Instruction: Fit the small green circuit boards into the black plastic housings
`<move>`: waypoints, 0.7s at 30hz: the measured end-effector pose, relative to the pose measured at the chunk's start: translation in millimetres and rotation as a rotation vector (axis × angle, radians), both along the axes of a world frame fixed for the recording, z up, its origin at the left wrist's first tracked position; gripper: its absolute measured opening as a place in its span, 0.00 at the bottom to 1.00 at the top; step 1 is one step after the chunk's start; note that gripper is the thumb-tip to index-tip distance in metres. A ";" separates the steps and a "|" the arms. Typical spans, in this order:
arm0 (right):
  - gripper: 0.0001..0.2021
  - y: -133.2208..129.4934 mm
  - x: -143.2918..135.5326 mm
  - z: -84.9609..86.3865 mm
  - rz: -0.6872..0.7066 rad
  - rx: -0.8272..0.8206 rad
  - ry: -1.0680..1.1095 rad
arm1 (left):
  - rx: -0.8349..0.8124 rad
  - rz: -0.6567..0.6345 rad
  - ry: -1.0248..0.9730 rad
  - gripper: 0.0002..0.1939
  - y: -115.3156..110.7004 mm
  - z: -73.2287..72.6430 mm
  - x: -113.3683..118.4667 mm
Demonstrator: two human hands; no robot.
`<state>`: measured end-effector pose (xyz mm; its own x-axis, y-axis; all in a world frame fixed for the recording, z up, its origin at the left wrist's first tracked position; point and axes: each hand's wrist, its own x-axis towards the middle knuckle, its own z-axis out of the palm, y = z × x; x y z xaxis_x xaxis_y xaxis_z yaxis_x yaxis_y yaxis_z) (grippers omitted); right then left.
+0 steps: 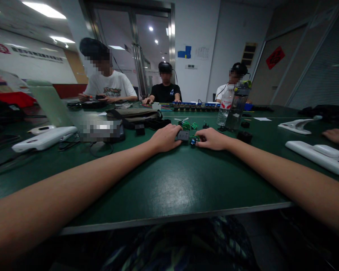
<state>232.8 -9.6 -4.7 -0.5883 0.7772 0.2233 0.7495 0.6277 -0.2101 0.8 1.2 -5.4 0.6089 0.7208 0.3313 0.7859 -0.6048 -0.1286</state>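
Over the middle of the green table, my left hand has its fingers closed on a small dark grey box-shaped part with faint markings on its face. Just to the right, my right hand pinches a small blue and green part, whose exact kind I cannot make out. The two parts are close together, and whether they touch is unclear. Behind them lie small green pieces, and a small black piece stands a little farther right.
A clear bottle and a tall grey bottle stand right of my hands, near a black block. White devices lie at right. A grey bag, white power bank and green tumbler are left. Several people sit around.
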 end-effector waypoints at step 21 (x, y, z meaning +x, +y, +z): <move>0.07 -0.1 -0.2 0.9 0.008 -0.008 -0.008 | -0.005 -0.018 -0.011 0.20 1.8 -1.2 -0.9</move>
